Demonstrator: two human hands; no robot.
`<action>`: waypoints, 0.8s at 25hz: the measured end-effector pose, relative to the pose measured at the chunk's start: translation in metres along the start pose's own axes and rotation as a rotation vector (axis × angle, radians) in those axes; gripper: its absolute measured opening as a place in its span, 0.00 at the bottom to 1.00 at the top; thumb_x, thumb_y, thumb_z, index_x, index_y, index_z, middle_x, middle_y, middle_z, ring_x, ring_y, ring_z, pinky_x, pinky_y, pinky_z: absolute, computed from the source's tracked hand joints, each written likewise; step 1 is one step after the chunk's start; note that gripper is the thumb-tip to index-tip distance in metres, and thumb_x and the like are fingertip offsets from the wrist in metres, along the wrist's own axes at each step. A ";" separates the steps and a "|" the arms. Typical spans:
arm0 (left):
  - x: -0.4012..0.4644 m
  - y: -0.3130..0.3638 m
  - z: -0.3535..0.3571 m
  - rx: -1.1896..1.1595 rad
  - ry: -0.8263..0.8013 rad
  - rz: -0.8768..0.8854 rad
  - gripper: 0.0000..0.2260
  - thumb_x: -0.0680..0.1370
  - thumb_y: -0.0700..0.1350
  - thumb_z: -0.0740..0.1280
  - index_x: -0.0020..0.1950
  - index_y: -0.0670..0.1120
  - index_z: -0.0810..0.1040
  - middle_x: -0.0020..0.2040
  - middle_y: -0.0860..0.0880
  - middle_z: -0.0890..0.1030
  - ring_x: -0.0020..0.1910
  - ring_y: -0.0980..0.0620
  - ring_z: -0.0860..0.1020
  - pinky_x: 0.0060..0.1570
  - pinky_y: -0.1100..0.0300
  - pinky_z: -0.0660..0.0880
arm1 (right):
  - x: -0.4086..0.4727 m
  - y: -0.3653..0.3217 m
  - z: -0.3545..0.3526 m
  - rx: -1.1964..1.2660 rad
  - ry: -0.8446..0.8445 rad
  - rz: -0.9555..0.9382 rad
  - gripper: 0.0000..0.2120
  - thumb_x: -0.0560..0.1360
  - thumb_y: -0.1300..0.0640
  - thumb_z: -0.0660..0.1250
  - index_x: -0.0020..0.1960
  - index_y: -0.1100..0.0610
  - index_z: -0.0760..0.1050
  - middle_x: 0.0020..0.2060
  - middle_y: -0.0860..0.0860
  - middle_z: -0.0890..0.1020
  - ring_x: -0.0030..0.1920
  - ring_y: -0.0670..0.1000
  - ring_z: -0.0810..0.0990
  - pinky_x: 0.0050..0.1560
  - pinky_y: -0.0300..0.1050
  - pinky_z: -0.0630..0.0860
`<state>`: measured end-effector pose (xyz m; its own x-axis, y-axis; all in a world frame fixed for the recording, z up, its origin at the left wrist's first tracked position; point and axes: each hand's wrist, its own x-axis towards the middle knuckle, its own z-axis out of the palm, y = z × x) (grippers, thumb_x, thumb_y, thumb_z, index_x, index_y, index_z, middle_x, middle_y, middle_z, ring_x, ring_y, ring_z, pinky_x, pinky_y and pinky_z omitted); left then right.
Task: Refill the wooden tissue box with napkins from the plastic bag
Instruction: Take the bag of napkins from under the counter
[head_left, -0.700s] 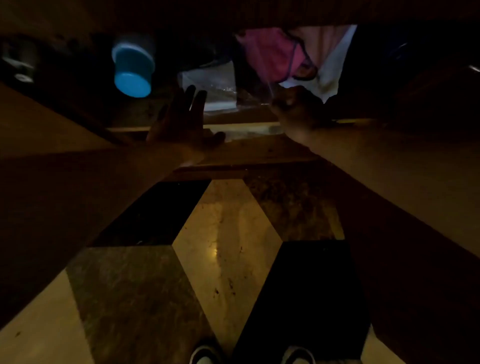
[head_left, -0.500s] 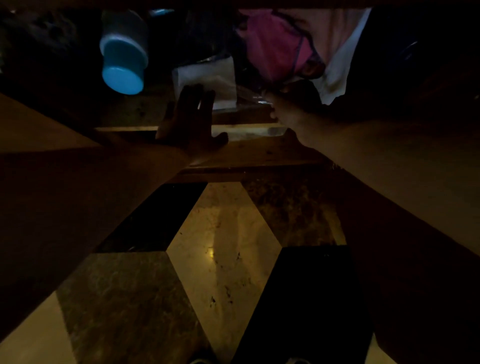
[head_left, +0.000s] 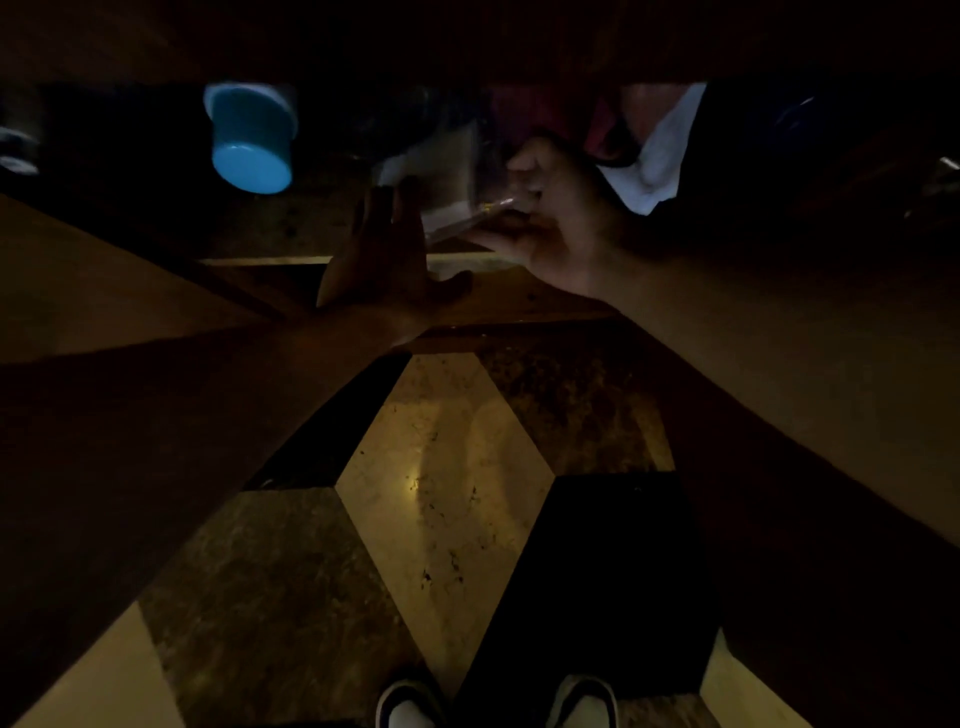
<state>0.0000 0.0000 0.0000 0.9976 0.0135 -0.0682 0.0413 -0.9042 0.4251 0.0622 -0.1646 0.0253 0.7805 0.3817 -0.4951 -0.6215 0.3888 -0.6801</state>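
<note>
Two hands at the table's near edge: our left hand (head_left: 382, 260) flat, fingers spread, empty, likely bracing; our right hand (head_left: 553, 218) fingers pinched on the plastic bag (head_left: 449, 208) of napkins, lifting it. Wooden tissue box not discernible.

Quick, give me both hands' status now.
Left hand: open, flat, holding nothing.
Right hand: closed on the plastic bag.
</note>
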 end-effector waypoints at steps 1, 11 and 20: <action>-0.006 0.003 -0.003 -0.017 0.014 0.001 0.38 0.76 0.53 0.72 0.80 0.43 0.57 0.76 0.38 0.65 0.72 0.38 0.68 0.61 0.48 0.73 | -0.009 -0.002 0.004 0.039 -0.026 0.021 0.08 0.78 0.61 0.62 0.54 0.63 0.75 0.45 0.59 0.85 0.51 0.61 0.85 0.55 0.61 0.82; -0.100 0.048 -0.064 0.172 -0.152 -0.086 0.20 0.84 0.41 0.55 0.77 0.42 0.63 0.72 0.41 0.70 0.69 0.43 0.72 0.64 0.55 0.69 | -0.140 0.000 0.037 0.273 -0.027 0.253 0.18 0.75 0.62 0.60 0.59 0.70 0.78 0.48 0.68 0.82 0.65 0.66 0.79 0.63 0.60 0.79; -0.182 0.131 -0.179 0.032 -0.108 -0.043 0.22 0.80 0.39 0.62 0.75 0.45 0.65 0.68 0.42 0.74 0.62 0.41 0.77 0.56 0.49 0.79 | -0.260 -0.047 0.078 0.316 0.024 0.249 0.28 0.68 0.62 0.64 0.65 0.74 0.73 0.59 0.72 0.81 0.59 0.69 0.82 0.56 0.60 0.82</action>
<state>-0.1664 -0.0446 0.2293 0.9831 0.0077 -0.1830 0.0800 -0.9168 0.3912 -0.1169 -0.2166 0.2282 0.6028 0.4780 -0.6388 -0.7786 0.5272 -0.3403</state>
